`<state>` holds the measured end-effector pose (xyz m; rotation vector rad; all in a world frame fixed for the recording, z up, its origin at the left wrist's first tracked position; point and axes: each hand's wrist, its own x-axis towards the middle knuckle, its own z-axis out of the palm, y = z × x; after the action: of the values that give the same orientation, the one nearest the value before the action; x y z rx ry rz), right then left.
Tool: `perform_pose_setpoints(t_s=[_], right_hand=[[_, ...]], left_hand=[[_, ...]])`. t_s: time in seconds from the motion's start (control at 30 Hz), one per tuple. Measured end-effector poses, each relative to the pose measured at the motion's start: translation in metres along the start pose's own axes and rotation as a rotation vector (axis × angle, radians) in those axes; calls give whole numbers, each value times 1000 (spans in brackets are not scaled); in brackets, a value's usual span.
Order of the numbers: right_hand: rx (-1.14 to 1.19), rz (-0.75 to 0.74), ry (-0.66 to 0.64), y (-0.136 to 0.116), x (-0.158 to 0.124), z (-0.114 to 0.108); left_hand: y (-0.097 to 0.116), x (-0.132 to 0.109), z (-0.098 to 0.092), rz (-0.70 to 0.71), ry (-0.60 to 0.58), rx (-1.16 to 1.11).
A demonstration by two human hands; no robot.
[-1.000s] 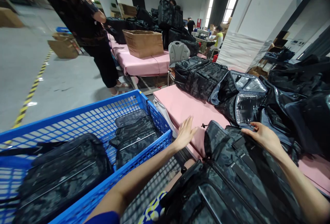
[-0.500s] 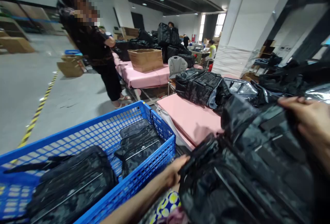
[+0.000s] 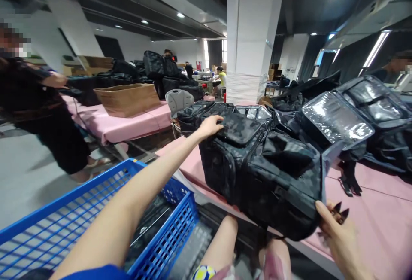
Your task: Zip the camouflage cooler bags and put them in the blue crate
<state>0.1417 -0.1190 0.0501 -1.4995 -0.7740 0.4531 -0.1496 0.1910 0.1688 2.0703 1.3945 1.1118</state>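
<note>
A dark camouflage bag lies at the front of the pink-covered table, its top panel sunken. My left hand reaches across to the bag's far left end, fingers closed on the edge of its upper part. At the near right corner is my right hand, thumb and finger against the bag. Small dark pointed snips stick out from that same hand. Behind, more dark bags are lined up, one showing a silvery lining.
A blue plastic crate with dark bags inside stands at the left, beside my legs. Open bags with silver lining are piled at the right. A cardboard box rests on another pink table. A person stands at far left.
The view has turned right. The bag, raised near me before, now rests on the pink table. My left hand has moved to its far end, my right hand down to its near corner; snips now show.
</note>
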Motion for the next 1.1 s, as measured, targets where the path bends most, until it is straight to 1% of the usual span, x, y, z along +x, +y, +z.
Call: perform_pose_setpoints(t_s=[0.03, 0.07, 0.1, 0.13, 0.17, 0.2, 0.23, 0.27, 0.3, 0.33, 0.37, 0.4, 0.43, 0.47, 0.5, 0.57, 0.63, 0.67, 0.77, 0.83, 0.87, 0.9, 0.97, 1.03, 1.1], right_hand=[[85, 91, 25, 12, -10, 4], [157, 157, 44, 20, -17, 7], [198, 185, 59, 26, -21, 7], [201, 177, 68, 28, -22, 6], [184, 163, 62, 28, -20, 3], [162, 161, 43, 26, -18, 0], [153, 168, 21, 22, -14, -3], [165, 170, 2, 16, -9, -5], [200, 160, -10, 10, -3, -5], [249, 134, -6, 3, 4, -3], [299, 96, 14, -3, 12, 0], [340, 58, 48, -9, 21, 5], [365, 27, 75, -15, 30, 10], [374, 6, 92, -19, 38, 15], [372, -7, 93, -22, 45, 20], [356, -18, 82, -25, 56, 28], [332, -26, 85, -23, 58, 31], [318, -27, 93, -20, 57, 32], [266, -31, 79, -9, 47, 35], [244, -19, 68, 0, 41, 36], [247, -3, 66, 3, 39, 36], [259, 18, 66, 6, 37, 36], [276, 56, 69, 9, 35, 36], [253, 63, 68, 10, 33, 35], [200, 51, 54, 10, 32, 32]], left_hand=[[7, -5, 15, 27, 33, 35], [15, -14, 28, 74, 91, 56], [26, -25, 39, 155, 165, 85], [38, -38, 48, 268, 240, 108], [52, -53, 55, 412, 303, 117], [68, -70, 60, 585, 338, 105], [85, -86, 64, 778, 336, 73], [102, -102, 68, 988, 308, 38], [119, -116, 73, 1215, 254, 9], [136, -128, 77, 1432, 173, 4], [152, -135, 83, 1606, 83, 26], [165, -139, 89, 1710, -2, 74], [176, -139, 96, 1740, -74, 147], [183, -135, 102, 1712, -130, 238], [187, -130, 107, 1650, -176, 341], [186, -116, 111, 1529, -260, 557], [176, -106, 105, 1451, -299, 717], [168, -103, 100, 1415, -301, 760], [145, -103, 86, 1335, -299, 770], [130, -108, 85, 1332, -293, 732], [123, -111, 87, 1345, -263, 705], [117, -114, 91, 1366, -207, 672], [106, -122, 99, 1422, -40, 590], [98, -129, 106, 1473, 138, 496], [92, -135, 110, 1503, 264, 416]])
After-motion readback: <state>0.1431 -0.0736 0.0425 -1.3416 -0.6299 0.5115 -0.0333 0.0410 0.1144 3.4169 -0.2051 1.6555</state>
